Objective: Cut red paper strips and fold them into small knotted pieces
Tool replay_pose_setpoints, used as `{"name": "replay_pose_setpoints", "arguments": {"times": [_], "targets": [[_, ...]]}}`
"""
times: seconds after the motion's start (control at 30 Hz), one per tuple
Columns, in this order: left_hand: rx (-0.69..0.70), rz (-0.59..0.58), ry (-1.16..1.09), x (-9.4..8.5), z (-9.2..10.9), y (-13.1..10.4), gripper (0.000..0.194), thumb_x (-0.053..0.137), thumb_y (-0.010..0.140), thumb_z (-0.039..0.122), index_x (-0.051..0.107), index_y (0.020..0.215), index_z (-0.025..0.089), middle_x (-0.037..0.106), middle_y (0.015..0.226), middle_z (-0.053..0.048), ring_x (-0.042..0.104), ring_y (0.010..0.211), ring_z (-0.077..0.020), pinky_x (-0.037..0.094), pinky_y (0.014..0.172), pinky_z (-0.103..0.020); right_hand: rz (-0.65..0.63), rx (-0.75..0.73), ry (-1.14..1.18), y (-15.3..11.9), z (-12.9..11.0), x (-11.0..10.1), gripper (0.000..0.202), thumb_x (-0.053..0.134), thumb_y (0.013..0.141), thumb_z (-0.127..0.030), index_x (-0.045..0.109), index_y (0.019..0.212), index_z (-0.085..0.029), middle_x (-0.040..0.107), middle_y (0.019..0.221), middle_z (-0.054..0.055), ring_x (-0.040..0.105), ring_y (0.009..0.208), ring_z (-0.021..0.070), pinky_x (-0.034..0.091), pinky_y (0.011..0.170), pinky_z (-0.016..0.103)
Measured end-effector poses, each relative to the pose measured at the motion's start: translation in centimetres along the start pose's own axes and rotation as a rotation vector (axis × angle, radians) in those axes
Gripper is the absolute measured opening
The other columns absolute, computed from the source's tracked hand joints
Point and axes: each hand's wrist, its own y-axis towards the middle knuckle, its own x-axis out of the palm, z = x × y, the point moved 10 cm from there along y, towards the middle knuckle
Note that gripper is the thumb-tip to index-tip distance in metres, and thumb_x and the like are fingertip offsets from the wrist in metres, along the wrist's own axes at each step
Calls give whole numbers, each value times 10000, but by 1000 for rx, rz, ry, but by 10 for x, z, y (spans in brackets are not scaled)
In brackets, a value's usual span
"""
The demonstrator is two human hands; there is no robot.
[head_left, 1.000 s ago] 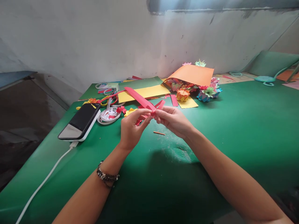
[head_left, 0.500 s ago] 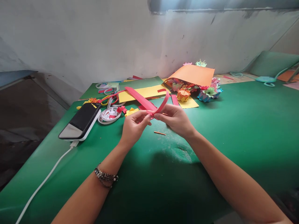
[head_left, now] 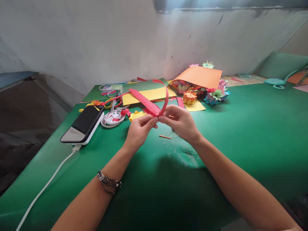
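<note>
Your left hand [head_left: 138, 131] and your right hand [head_left: 181, 123] meet fingertip to fingertip, thumbs and forefingers pinched closed on the lower end of a narrow red paper strip [head_left: 166, 96]. The strip rises from that pinch and curls back leftward at its top. A wider red paper piece [head_left: 144, 101] runs from your fingertips away to the left; you cannot tell here whether it is held too.

Left of your grip, a round white ring [head_left: 110, 124] holds white and red paper scraps [head_left: 113, 117] inside it. Beyond your grip to the right, a zigzag paper cup [head_left: 189, 98] in orange and yellow has an orange top, and a blue paper cup [head_left: 211, 99] holds pink and green paper flowers [head_left: 217, 93].

Beneath it all is a green table [head_left: 252, 134], scuffed just right of and below your hands; a grey wall [head_left: 96, 38] stands behind.

Farther left lies a dark-screened device [head_left: 83, 123] with a white cable [head_left: 49, 183] leading toward you. Scissors [head_left: 112, 104] lie past the ring, yellow paper [head_left: 146, 96] straight beyond your grip, and a folded orange sheet [head_left: 198, 77] beyond to the right. A thin brown stick [head_left: 165, 137] lies just below your fingers.
</note>
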Motion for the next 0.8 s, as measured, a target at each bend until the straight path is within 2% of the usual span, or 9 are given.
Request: {"name": "replay_pose_setpoints", "arguments": {"times": [0.2, 0.43, 0.53, 0.63, 0.8], "targets": [[-28, 41, -91, -3, -5, 0, 171, 646, 687, 322, 630, 600, 176, 518, 495, 41, 451, 490, -61, 401, 523, -186, 63, 64, -28, -1, 5, -7, 193, 623, 696, -301, 539, 587, -164, 526, 550, -37, 482, 534, 66, 416, 531, 236], [-121, 80, -343, -3, -19, 1, 191, 735, 580, 309, 610, 608, 167, 548, 551, 57, 469, 488, -29, 395, 514, -149, 27, 117, 90, -2, 14, -3, 145, 614, 696, -278, 569, 648, -149, 553, 580, -30, 486, 554, 58, 411, 553, 219], [-181, 51, -403, 1, -23, 1, 217, 751, 550, 316, 616, 611, 158, 567, 569, 55, 463, 472, -15, 401, 505, -136, -20, 155, 136, -2, 18, 2, 131, 606, 706, -269, 584, 657, -149, 549, 583, -37, 476, 543, 50, 408, 550, 212], [-219, 21, -415, 5, -26, 0, 224, 752, 547, 323, 622, 622, 157, 584, 581, 49, 470, 470, -14, 411, 504, -132, -47, 171, 138, -3, 20, 5, 129, 606, 709, -260, 589, 649, -147, 549, 581, -40, 467, 529, 46, 405, 538, 205], [-236, 44, -329, 0, -32, -1, 211, 726, 580, 337, 637, 628, 153, 584, 573, 31, 511, 517, -42, 438, 537, -154, -50, 150, 69, -2, 18, 5, 138, 634, 689, -271, 598, 656, -141, 590, 632, -17, 504, 580, 61, 422, 565, 209]]}}
